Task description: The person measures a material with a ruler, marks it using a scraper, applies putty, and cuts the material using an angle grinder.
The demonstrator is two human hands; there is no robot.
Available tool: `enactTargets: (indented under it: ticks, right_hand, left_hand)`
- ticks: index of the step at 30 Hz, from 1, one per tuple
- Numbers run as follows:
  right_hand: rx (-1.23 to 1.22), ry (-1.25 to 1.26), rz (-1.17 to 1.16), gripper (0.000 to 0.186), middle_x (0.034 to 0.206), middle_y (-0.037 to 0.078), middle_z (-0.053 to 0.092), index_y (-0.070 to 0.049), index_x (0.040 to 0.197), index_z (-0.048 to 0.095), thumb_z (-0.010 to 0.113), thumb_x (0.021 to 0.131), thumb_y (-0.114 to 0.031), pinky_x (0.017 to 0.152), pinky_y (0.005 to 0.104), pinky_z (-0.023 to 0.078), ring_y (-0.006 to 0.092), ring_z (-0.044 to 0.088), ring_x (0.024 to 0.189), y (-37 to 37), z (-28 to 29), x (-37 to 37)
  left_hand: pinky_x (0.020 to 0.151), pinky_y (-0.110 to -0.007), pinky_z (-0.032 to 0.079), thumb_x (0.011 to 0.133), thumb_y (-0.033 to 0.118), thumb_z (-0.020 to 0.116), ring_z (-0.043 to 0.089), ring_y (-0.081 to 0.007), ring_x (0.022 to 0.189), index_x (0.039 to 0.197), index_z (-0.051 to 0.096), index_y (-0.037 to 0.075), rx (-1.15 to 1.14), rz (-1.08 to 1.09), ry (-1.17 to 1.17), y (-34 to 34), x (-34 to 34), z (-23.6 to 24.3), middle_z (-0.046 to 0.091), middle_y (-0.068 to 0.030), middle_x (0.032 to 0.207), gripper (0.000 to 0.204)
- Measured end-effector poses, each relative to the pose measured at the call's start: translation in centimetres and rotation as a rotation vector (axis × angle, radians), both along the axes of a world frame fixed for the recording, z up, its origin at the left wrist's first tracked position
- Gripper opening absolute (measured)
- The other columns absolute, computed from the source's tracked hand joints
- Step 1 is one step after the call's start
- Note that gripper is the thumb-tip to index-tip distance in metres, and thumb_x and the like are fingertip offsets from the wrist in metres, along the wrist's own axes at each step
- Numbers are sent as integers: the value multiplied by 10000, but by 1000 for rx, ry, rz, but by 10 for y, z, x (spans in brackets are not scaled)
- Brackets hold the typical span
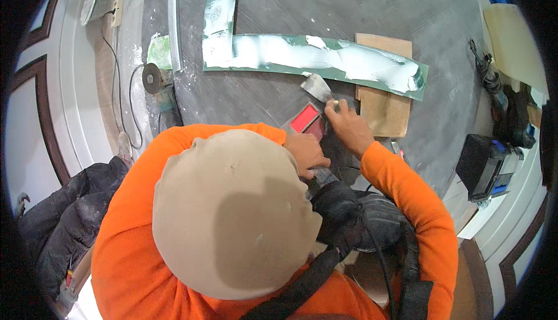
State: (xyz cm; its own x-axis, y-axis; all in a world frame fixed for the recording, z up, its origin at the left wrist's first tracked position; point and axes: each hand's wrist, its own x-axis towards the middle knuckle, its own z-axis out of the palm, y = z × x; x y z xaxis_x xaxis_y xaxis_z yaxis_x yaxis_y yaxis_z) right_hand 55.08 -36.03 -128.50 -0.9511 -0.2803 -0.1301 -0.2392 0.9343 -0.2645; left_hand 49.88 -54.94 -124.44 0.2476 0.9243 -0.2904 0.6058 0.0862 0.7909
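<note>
My right hand (pixel 349 123) is closed around a putty knife (pixel 318 87). The knife's metal blade, smeared with white, points up and left, just below the near edge of a dark green strip (pixel 418 90). White filler (pixel 279 51) covers much of that strip, which bends into an upright arm at its left end. My left hand (pixel 307 154) rests low beside my dark-clothed knee, its fingers apart and drooping; I see nothing in them. Just beyond it is a red rectangular item (pixel 304 118) with a pale rim, whose kind I cannot make out. The cap partly hides my left forearm.
A brown board (pixel 386 113) lies under the strip's right end. An angle grinder (pixel 156 81) with a cord sits at left, near a metal profile (pixel 174 23). A black toolbox (pixel 479 166) and another power tool (pixel 494 87) stand at right. Another person's dark-trousered legs (pixel 75 204) are at left.
</note>
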Motion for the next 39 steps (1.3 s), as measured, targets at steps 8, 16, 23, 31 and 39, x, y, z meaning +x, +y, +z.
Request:
enactTargets:
  ticks: [8, 16, 23, 31, 39]
  right_hand:
    - [-85, -44, -22, 328, 1018, 151, 554, -85, 1235, 493, 534, 912, -125, 600, 421, 582, 313, 680, 761, 70, 59, 48]
    - [-238, -12, -519, 439, 1148, 163, 624, -156, 1327, 519, 580, 895, -105, 882, 449, 526, 382, 638, 1003, 223, 71, 179]
    - [30, -108, -664, 364, 1165, 160, 646, -155, 1285, 560, 532, 924, -120, 800, 492, 542, 382, 668, 971, 274, 144, 132]
    - [222, -235, -524, 255, 1023, 186, 708, -87, 1052, 729, 551, 869, -89, 786, 482, 560, 398, 687, 936, 261, 155, 18]
    - [350, -425, -453, 249, 1078, 188, 723, -46, 1044, 752, 587, 887, -146, 833, 464, 572, 356, 708, 997, 209, 155, -32]
  left_hand:
    - [722, -508, 533, 760, 357, 692, 684, -372, 775, 1176, 670, 137, -135, -120, 139, 65, 32, 27, 679, -183, 766, 472]
    - [737, -504, 501, 867, 378, 640, 669, -423, 832, 1151, 635, 46, -206, 72, -180, 95, 49, 10, 680, -242, 848, 437]
    - [730, -487, 489, 842, 406, 672, 664, -432, 845, 1085, 653, 34, -325, 236, -246, 109, 72, 25, 681, -259, 883, 445]
    - [719, -511, 483, 826, 440, 657, 661, -451, 837, 1048, 667, 53, -298, 155, -154, 96, 83, -8, 677, -261, 856, 446]
    - [726, -529, 497, 850, 369, 646, 659, -445, 800, 1037, 667, 51, -234, 181, -158, 82, 63, -19, 677, -248, 825, 369]
